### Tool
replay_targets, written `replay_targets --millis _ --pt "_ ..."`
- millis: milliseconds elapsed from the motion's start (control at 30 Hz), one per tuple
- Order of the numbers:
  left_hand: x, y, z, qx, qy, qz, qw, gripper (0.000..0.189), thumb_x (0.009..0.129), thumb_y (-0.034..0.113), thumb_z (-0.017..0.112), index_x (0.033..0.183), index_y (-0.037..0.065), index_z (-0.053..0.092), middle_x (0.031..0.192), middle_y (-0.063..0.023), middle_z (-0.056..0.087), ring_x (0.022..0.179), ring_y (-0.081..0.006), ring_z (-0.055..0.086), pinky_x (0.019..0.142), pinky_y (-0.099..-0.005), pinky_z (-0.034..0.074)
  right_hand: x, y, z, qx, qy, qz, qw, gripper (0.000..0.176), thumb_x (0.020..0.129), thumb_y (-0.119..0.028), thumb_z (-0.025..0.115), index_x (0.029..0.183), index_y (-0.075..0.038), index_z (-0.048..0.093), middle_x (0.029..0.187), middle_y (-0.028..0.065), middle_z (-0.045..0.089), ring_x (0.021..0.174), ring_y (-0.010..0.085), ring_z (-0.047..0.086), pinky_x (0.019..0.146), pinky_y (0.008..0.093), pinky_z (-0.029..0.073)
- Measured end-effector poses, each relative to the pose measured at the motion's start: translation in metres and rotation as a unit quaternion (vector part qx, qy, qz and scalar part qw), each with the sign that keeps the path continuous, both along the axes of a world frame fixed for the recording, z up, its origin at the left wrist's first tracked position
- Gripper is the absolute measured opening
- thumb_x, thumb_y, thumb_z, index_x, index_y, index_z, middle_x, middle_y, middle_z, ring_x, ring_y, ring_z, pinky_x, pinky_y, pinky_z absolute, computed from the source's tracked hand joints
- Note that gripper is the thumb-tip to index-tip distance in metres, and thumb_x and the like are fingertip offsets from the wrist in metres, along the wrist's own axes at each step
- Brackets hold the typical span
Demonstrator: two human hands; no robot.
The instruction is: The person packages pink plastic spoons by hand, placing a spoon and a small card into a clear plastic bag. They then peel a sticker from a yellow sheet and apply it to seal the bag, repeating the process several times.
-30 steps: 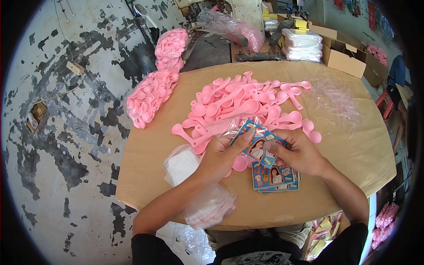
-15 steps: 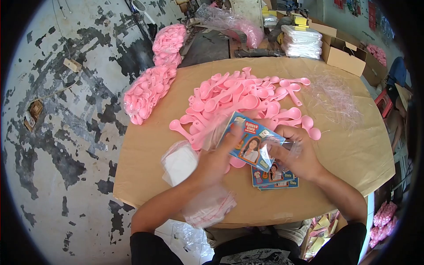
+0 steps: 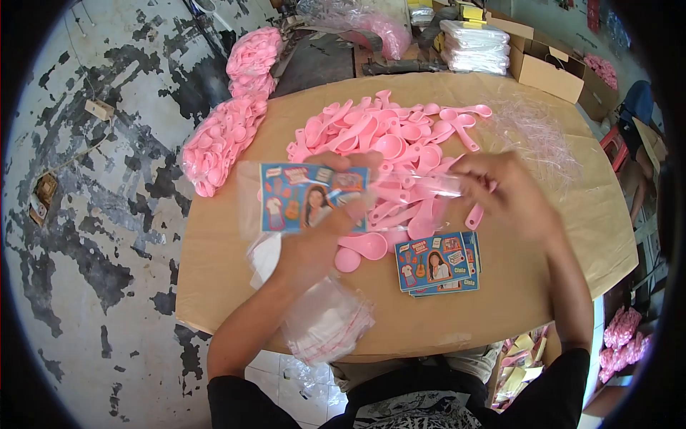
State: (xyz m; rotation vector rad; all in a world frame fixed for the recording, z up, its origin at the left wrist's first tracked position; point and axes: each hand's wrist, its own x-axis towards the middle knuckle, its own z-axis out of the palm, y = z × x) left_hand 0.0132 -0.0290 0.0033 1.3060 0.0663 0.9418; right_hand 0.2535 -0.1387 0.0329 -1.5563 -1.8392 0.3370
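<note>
My left hand (image 3: 314,247) grips a blue printed card (image 3: 286,204) inside a clear plastic bag (image 3: 248,193), fingers behind and thumb in front. From the card's right side a clear plastic strip, seemingly the bag's end, stretches across to my right hand (image 3: 511,189). Motion blurs that hand, but its fingertips are closed on the plastic. Below it lies a small stack of similar blue cards (image 3: 432,263). Pink plastic spoons (image 3: 389,146) form a heap behind both hands. Under my left forearm lie more clear bags (image 3: 329,325), partly covered.
Bagged pink spoons (image 3: 223,139) stand at the table's left edge. Tangled clear strips (image 3: 532,136) lie at the right on brown paper (image 3: 500,322). White packets (image 3: 475,46) and a cardboard box (image 3: 550,75) stand at the back. Another person's arm (image 3: 638,179) shows at far right.
My left hand has moved left and turned the bagged card nearly level. My right hand has drawn away to the right and up, stretching the plastic. The card stack is now uncovered.
</note>
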Motion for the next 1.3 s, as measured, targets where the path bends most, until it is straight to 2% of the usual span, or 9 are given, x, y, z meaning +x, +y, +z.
replay_targets --millis 200,267,500,567,700,867,967,1067,1300 --pt "0.002 0.008 -0.001 -0.02 0.009 0.025 0.999 0.037 0.086 -0.001 0.063 0.12 0.006 0.049 0.127 -0.0174 0.056 0.119 -0.0255 0.054 0.1 -0.0398 0.045 0.045 -0.016 -0.006 -0.175 -0.206 -0.036 0.962 0.026 0.079 -0.011 0.069 0.104 -0.01 0.067 0.086 0.0095 0.061 0.085 0.0291 0.061 0.075 0.0375 0.049" --pt "0.001 0.005 0.0 -0.013 0.051 0.02 0.998 0.039 0.087 0.002 0.059 0.123 0.008 0.047 0.129 -0.0172 0.053 0.126 -0.0336 0.049 0.109 -0.0483 0.036 0.041 -0.012 -0.009 -0.157 -0.218 -0.032 0.963 0.031 0.077 -0.012 0.071 0.107 -0.014 0.066 0.089 0.0096 0.06 0.088 0.0292 0.06 0.077 0.0383 0.048" --pt "0.001 0.007 -0.001 -0.022 0.039 0.014 0.999 0.041 0.086 0.0 0.062 0.123 0.007 0.047 0.129 -0.0172 0.054 0.123 -0.0306 0.052 0.106 -0.0447 0.04 0.041 0.002 -0.033 0.034 -0.282 -0.009 0.959 0.024 0.075 -0.01 0.071 0.098 -0.005 0.063 0.089 0.0104 0.06 0.084 0.0297 0.06 0.075 0.0401 0.048" --pt "0.001 0.007 0.002 -0.046 0.028 0.018 0.998 0.04 0.084 -0.001 0.066 0.119 0.005 0.049 0.126 -0.017 0.056 0.116 -0.0224 0.057 0.098 -0.0366 0.049 0.033 -0.002 -0.014 0.024 -0.24 -0.05 0.969 0.019 0.077 -0.008 0.068 0.094 -0.004 0.06 0.084 0.0115 0.061 0.082 0.0288 0.061 0.076 0.0398 0.048" --pt "-0.002 0.015 0.002 -0.056 -0.013 0.016 0.998 0.043 0.085 -0.001 0.065 0.124 0.005 0.048 0.127 -0.0166 0.055 0.119 -0.025 0.055 0.104 -0.039 0.044 0.025 -0.008 0.005 0.133 -0.009 -0.1 0.986 0.012 0.078 -0.003 0.062 0.088 -0.003 0.054 0.073 0.0114 0.057 0.073 0.0213 0.059 0.071 0.0329 0.048" --pt "-0.003 0.02 0.0 -0.087 -0.026 0.023 0.996 0.048 0.088 0.008 0.064 0.131 0.009 0.044 0.132 -0.0146 0.052 0.124 -0.0324 0.05 0.109 -0.0486 0.037 0.017 -0.011 -0.012 0.155 0.27 0.037 0.95 0.022 0.081 0.001 0.055 0.099 -0.004 0.045 0.085 -0.0008 0.049 0.079 0.0083 0.054 0.07 0.0242 0.047" --pt "0.0 0.012 -0.002 -0.094 -0.035 -0.011 0.995 0.047 0.087 0.003 0.066 0.129 0.006 0.043 0.132 -0.017 0.052 0.124 -0.0263 0.051 0.106 -0.0414 0.042 -0.009 -0.01 -0.022 0.153 0.297 0.065 0.94 0.02 0.084 -0.013 0.054 0.096 -0.007 0.04 0.08 0.004 0.053 0.072 0.0114 0.057 0.065 0.0234 0.045" --pt "0.004 0.001 0.0 -0.079 -0.024 -0.042 0.996 0.048 0.087 0.005 0.067 0.128 0.005 0.042 0.131 -0.0168 0.053 0.123 -0.0265 0.052 0.103 -0.0408 0.045 -0.024 -0.017 -0.019 0.062 0.376 0.142 0.914 0.025 0.081 0.002 0.054 0.101 -0.006 0.042 0.087 0.0011 0.046 0.076 0.0074 0.051 0.069 0.022 0.046" --pt "0.004 -0.008 -0.006 -0.041 0.133 -0.019 0.99 0.052 0.086 0.011 0.071 0.127 0.009 0.039 0.123 -0.0133 0.057 0.115 -0.0272 0.058 0.096 -0.0423 0.052 -0.042 -0.018 -0.013 -0.061 0.392 0.158 0.904 0.023 0.093 -0.004 0.056 0.114 -0.003 0.047 0.098 0.0027 0.054 0.087 0.0074 0.051 0.071 0.026 0.044"
